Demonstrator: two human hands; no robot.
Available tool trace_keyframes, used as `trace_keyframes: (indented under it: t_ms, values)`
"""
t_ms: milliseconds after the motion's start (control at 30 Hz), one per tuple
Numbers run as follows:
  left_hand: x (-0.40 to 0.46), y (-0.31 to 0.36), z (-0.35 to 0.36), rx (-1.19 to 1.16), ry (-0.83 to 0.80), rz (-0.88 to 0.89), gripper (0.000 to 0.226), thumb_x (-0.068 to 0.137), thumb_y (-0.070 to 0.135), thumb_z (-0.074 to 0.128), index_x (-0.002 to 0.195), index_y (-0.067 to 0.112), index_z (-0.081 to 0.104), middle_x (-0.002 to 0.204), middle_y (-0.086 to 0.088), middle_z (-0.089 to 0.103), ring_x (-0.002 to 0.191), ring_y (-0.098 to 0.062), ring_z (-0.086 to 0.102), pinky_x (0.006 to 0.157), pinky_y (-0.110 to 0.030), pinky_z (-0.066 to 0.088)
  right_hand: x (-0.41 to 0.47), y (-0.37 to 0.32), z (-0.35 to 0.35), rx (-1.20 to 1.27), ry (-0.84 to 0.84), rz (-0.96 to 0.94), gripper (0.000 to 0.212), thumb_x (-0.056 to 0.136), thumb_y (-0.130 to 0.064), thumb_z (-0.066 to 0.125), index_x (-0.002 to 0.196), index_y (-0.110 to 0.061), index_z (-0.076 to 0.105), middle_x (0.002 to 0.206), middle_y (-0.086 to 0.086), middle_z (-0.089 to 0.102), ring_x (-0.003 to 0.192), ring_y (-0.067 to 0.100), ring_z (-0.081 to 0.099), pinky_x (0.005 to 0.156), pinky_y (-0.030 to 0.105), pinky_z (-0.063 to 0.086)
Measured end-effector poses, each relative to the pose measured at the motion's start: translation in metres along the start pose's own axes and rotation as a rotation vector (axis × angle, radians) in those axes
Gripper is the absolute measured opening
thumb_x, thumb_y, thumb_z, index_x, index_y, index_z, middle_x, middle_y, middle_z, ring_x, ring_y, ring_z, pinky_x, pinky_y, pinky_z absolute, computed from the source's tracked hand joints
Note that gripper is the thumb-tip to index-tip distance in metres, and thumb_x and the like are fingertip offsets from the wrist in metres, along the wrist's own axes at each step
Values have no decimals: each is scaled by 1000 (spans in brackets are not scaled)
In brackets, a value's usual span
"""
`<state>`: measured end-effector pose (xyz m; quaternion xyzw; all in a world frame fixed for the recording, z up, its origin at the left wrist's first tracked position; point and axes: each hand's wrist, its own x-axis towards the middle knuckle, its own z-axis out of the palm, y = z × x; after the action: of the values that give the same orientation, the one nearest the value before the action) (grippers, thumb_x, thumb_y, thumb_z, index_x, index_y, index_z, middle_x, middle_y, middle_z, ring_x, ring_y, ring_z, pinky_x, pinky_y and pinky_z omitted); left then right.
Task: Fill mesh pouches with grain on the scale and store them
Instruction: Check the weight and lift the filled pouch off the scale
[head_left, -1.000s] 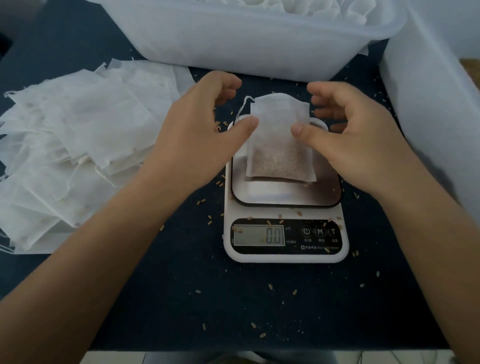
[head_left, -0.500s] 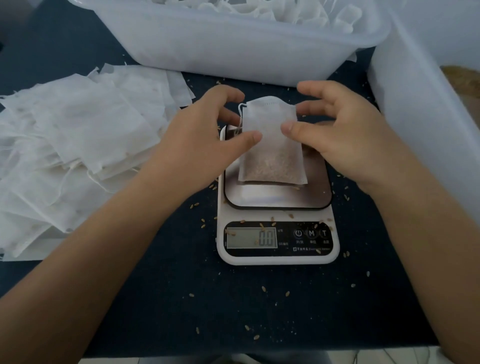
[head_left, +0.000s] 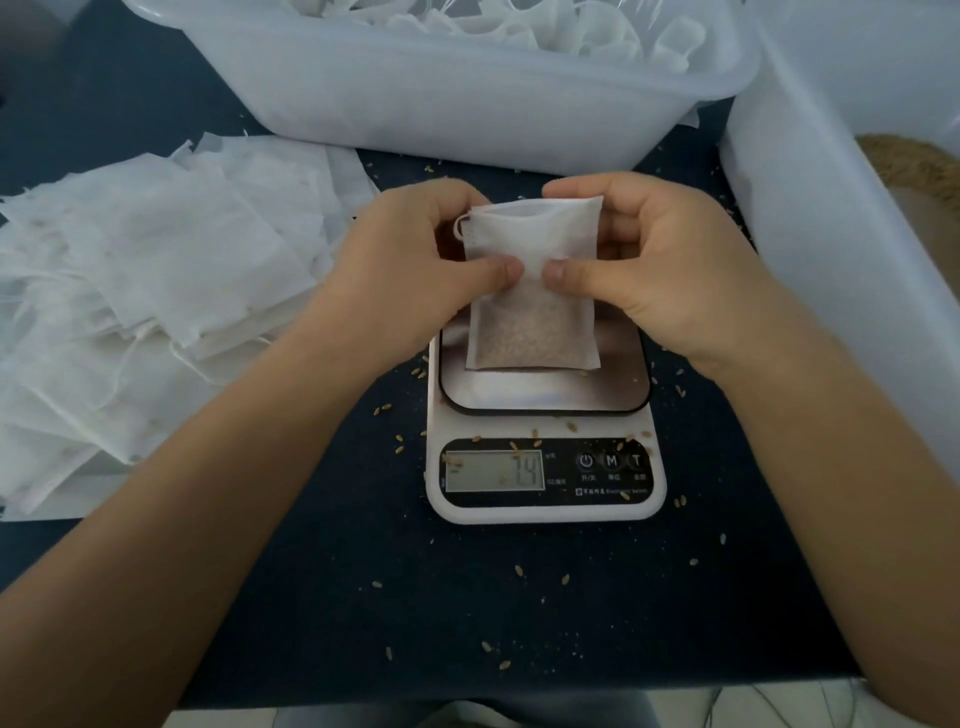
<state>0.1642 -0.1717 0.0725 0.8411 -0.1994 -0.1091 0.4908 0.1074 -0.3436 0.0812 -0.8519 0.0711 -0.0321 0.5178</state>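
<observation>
While the pouch (head_left: 532, 291) stands upright with its grain-filled lower half on the scale (head_left: 545, 431) platform, the left hand (head_left: 410, 270) and right hand (head_left: 660, 265) each pinch its empty upper half between thumb and fingers. The mesh appears light, soft and limp; grip near the open top, since tilting could spill grain onto the counter (head_left: 467, 597). Empty pouches (head_left: 145, 291) lie left; the storage bin (head_left: 467, 88) stands behind.
</observation>
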Motion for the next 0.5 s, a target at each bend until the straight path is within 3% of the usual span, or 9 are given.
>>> trace_keyframes:
  t_ms: [133, 200, 367, 500]
  values:
    - [0, -1, 1, -4, 63, 27, 24, 75, 24, 76, 94, 28, 63, 81, 13, 64, 73, 2, 58, 72, -20, 50, -2, -2, -1, -64, 56, -8, 50, 76, -16, 78, 119, -30, 59, 86, -15, 64, 74, -11, 60, 71, 7, 49]
    - [0, -1, 0, 0, 89, 29, 33, 76, 28, 76, 104, 29, 60, 90, 18, 62, 84, 6, 58, 77, -13, 49, -3, -3, -1, -109, 83, -15, 52, 76, -22, 78, 122, -30, 57, 90, -18, 60, 78, -14, 58, 74, 5, 47]
    - [0, -4, -1, 41, 134, 37, 50, 78, 36, 73, 123, 29, 52, 113, 16, 57, 105, 2, 53, 87, -15, 45, -3, -2, 0, -156, 137, -3, 57, 79, -29, 75, 130, -32, 51, 114, -17, 56, 103, -5, 54, 90, 15, 44]
    - [1, -6, -1, 41, 150, 32, 51, 78, 37, 72, 124, 29, 51, 113, 16, 57, 106, 1, 53, 87, -15, 43, -3, -3, 0, -168, 143, 1, 55, 79, -29, 74, 130, -32, 52, 114, -17, 56, 102, -5, 54, 91, 16, 44]
